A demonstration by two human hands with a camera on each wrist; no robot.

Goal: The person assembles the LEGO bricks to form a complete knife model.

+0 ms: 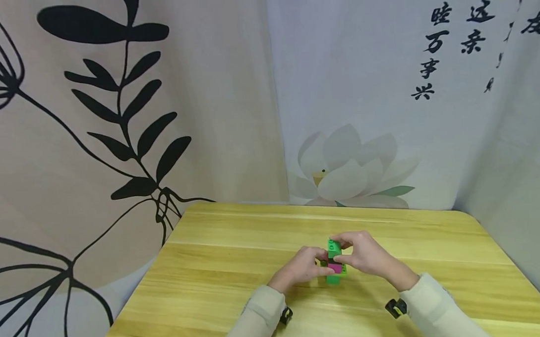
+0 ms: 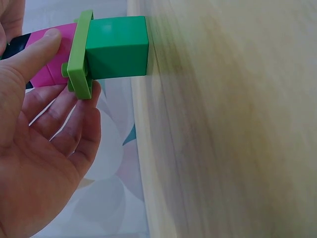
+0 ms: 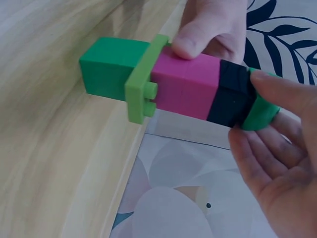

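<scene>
A stack of toy building blocks stands upright on the wooden table: a green block point(image 3: 111, 67) at the bottom, a flat lime plate point(image 3: 138, 82) wider than the rest, pink blocks point(image 3: 185, 84), a black block point(image 3: 230, 91) and a green top block point(image 1: 334, 247). My left hand point(image 1: 302, 266) holds the middle of the stack, its thumb pressed on the pink part and its fingers behind, near the lime plate. With thumb and fingers my right hand point(image 1: 367, 254) pinches the green top block, right over the black one.
The wooden table point(image 1: 236, 239) reaches back to a patterned curtain point(image 1: 223, 115) with plant drawings and writing. Dark wrist devices sit below both cuffs, the right one point(image 1: 396, 308) plainer to see.
</scene>
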